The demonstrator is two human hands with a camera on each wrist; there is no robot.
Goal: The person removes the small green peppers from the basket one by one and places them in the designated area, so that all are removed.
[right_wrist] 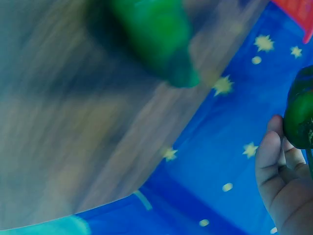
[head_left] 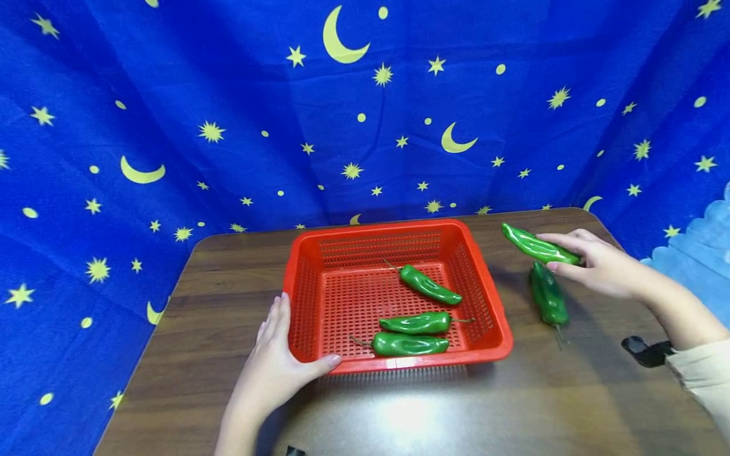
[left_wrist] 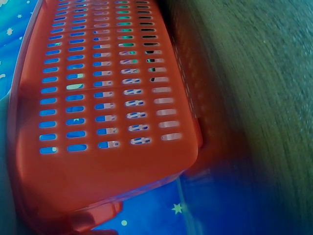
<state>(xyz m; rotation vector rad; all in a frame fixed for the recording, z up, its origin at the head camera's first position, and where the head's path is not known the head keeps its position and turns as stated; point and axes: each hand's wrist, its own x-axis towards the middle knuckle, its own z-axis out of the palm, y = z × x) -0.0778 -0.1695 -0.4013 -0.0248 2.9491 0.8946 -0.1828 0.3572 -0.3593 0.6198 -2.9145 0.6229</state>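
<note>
Over the table's right side my right hand (head_left: 606, 265) pinches a long green pepper (head_left: 527, 243) between thumb and fingers. Below it a second green pepper (head_left: 549, 296) lies on the wood, stem toward me; it looks blurred in the right wrist view. My left hand (head_left: 275, 362) rests at the front left corner of a red plastic basket (head_left: 393, 227), fingers straight along the side and thumb on the front rim. Inside the basket lie three peppers, one toward the back (head_left: 430, 286) and two side by side near the front (head_left: 410, 344). The left wrist view shows the slotted basket wall (left_wrist: 105, 171), no fingers.
The brown wooden table (head_left: 217, 304) ends at a blue curtain (head_left: 388, 126) with yellow stars and moons. A black strap-like piece (head_left: 644, 351) shows by the right sleeve (head_left: 704, 373). Light glares off the table before the basket.
</note>
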